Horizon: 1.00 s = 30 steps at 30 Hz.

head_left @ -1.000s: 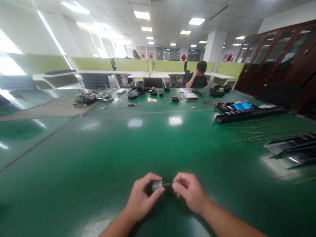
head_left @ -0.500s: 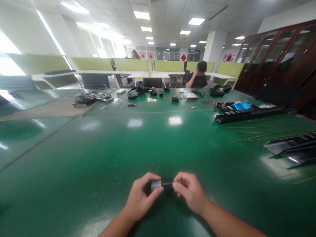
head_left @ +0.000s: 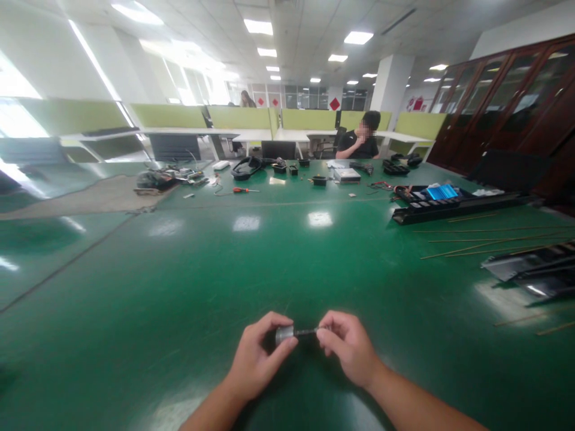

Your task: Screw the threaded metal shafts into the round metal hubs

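Note:
Low in the head view, my left hand grips a short silver metal cylinder between thumb and fingers. From the cylinder's right end a thin dark rod runs across to my right hand, which pinches its far end between thumb and forefinger. Cylinder and rod lie in one line, roughly level. Whether they are one part or two cannot be made out. The fingertips of my right hand hide the rod's end. Both hands are held over the green tabletop.
Across the table lie an orange screwdriver, a white box and a heap of electronic parts. To the right are a long black tray, thin brass-coloured rods and dark metal channels. A person sits beyond.
My right hand has shifted very slightly to the right, and a little more of the rod shows. My left hand stays put. The seated person's arm has come down a little.

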Available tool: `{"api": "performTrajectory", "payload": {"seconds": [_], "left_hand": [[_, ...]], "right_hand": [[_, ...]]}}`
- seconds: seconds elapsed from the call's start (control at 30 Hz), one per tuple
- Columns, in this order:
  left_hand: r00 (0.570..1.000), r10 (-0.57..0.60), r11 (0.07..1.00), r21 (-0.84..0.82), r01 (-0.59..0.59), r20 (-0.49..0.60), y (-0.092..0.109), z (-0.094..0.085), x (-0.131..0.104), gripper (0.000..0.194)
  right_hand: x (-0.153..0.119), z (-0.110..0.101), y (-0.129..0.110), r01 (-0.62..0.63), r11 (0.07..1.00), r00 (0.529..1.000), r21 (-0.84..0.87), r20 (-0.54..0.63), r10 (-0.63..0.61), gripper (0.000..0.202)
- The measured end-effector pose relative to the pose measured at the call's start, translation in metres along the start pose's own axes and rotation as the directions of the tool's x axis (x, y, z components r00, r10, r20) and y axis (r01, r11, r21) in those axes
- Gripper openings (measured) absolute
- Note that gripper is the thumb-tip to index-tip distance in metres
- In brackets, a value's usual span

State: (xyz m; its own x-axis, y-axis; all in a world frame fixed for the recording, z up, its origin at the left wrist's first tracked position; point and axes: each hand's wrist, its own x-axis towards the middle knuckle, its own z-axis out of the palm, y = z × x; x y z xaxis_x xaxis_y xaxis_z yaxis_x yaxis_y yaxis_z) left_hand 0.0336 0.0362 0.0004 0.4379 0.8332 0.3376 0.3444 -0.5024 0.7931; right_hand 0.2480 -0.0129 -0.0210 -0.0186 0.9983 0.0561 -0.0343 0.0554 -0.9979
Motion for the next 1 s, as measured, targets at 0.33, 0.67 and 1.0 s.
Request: {"api": "performTrajectory", "payload": {"seconds": [0.33,0.67,1.0], "left_hand": [[0.999,-0.032,0.999,-0.040,0.033,0.018,-0.0025,0.0008,-0.0018,0.022],[0.999,-0.039,0.997,-0.060,0.039,-0.009,-0.0027,0.0001,-0.0019,0.023],[1.000,-0.004,1.000,-0.008,0.004,-0.010,-0.0036,-0.0011,-0.0016,0.018]], "right_hand": [[-0.0004,0.0001,0.0030,0.010,1.000,1.000,0.011,-0.003,-0.010,0.029],[-0.0007,0.0001,0.0031,0.013,1.000,1.000,0.023,-0.009,-0.012,0.028],[-0.0015,0.0007,0.0007,0.026,1.000,1.000,0.017,-0.014,-0.026,0.024]]}}
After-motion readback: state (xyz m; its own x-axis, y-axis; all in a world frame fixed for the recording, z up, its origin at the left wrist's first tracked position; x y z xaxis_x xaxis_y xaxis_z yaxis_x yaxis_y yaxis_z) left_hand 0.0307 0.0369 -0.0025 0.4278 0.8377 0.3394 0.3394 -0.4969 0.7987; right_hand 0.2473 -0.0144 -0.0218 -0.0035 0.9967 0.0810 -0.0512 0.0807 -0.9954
